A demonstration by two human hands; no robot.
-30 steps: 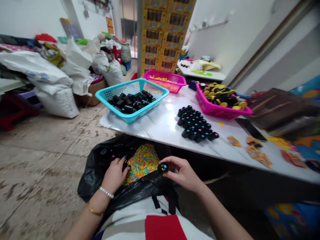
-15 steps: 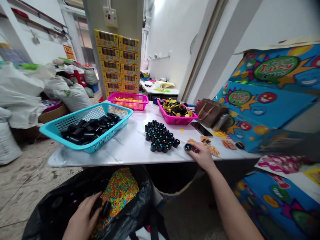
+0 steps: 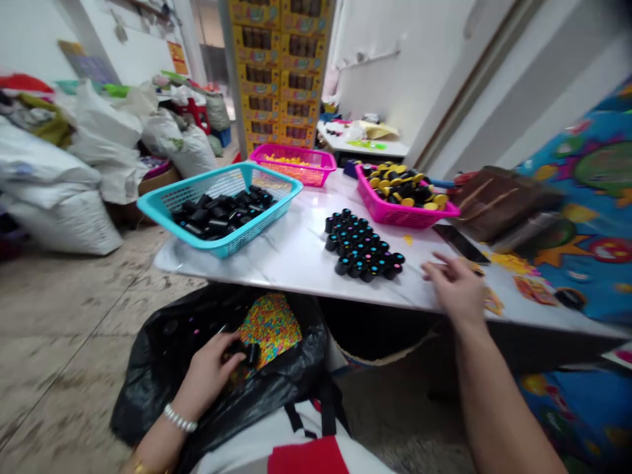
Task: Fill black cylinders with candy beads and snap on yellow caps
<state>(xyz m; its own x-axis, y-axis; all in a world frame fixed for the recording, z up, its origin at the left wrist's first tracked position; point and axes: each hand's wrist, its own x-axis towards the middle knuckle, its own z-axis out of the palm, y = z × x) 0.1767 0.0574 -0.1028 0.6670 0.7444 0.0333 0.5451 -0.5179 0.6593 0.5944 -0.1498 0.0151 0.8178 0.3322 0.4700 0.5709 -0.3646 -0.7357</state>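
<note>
My left hand (image 3: 210, 372) reaches into a black plastic bag (image 3: 162, 368) on my lap and is closed on a small black tube (image 3: 249, 353) above the coloured candy beads (image 3: 269, 326). My right hand (image 3: 457, 286) hovers over the white table's near edge (image 3: 296, 260), fingers spread and blurred, holding nothing. It is just right of a cluster of upright black tubes (image 3: 363, 253) with coloured tops. Small printed stickers (image 3: 494, 303) lie by that hand.
A teal basket (image 3: 162, 205) of black tubes stands at the table's left. Two pink baskets (image 3: 395, 214) (image 3: 296, 174) sit behind, one with yellow and black caps. A brown bag (image 3: 498, 201), a phone (image 3: 459, 243), colourful cartons at right, white sacks (image 3: 54, 210) on the floor at left.
My right hand carried a filled tube from my lap to the table, set it by the cluster and now draws back with nothing in it. My left hand stayed in the bag on a tube.
</note>
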